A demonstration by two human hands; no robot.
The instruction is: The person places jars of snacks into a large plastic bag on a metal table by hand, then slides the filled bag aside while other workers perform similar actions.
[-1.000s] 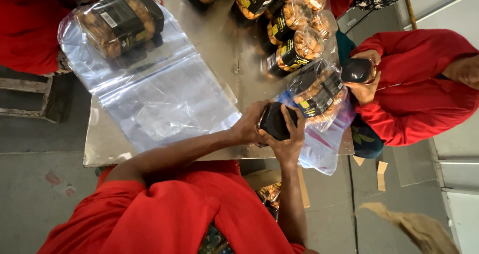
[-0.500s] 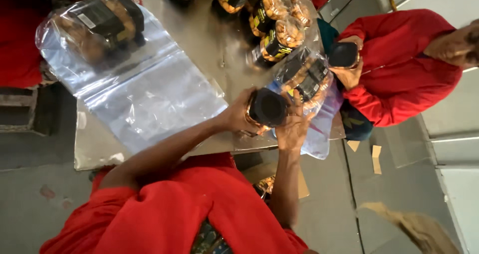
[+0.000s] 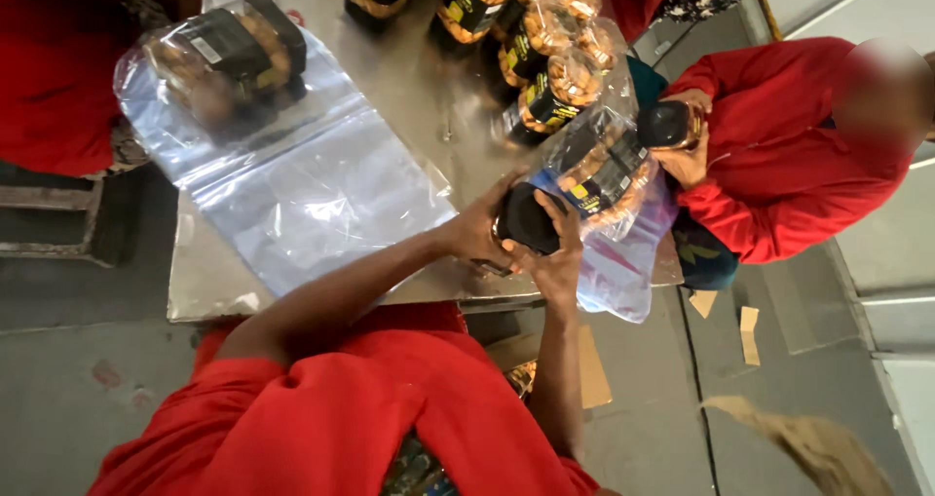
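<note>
Head view — both hands (image 3: 521, 243) clasp one black-lidded jar (image 3: 531, 225) beside one clear bag (image 3: 609, 213)

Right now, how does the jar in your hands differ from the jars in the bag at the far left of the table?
The held jar is gripped by the left hand and right hand, black lid towards the camera, at the mouth of a clear bag. The far-left jars lie untouched inside their bag. Both have black lids and hold brown snacks.
</note>
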